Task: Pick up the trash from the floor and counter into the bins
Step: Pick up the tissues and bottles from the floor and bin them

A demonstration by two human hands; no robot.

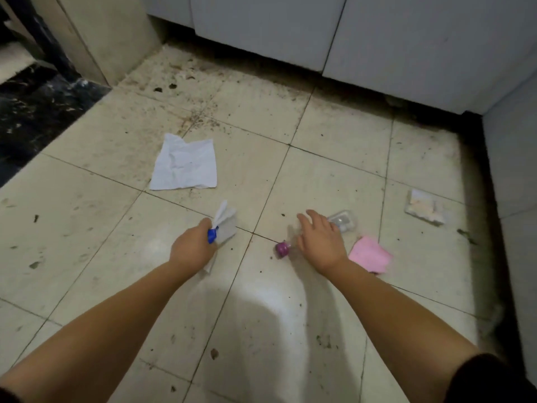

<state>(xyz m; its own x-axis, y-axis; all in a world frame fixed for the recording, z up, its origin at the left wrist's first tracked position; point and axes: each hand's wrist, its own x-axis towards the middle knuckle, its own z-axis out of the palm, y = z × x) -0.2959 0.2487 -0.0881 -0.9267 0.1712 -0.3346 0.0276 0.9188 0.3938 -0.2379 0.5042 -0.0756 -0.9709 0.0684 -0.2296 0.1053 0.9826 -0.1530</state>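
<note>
Dirty floor tiles (116, 257) hold the trash. Left hand (193, 247) has its fingers clenched on white paper scraps (225, 225) (with something blue). Right hand (318, 241), fingers spread and empty, hovers over a clear bottle (344, 219) lying left-to-right under it, purple cap (282, 249) just left.

Illumination dim and uneven. One glare patch on the floor tiles (261, 301) between the forearms; soft arm shadows beside it. Corners fall dark (upper left nearly black). Wide-angle bending at edges. Overall softness; right hand (321, 242) slightly motion-blurred.
</note>
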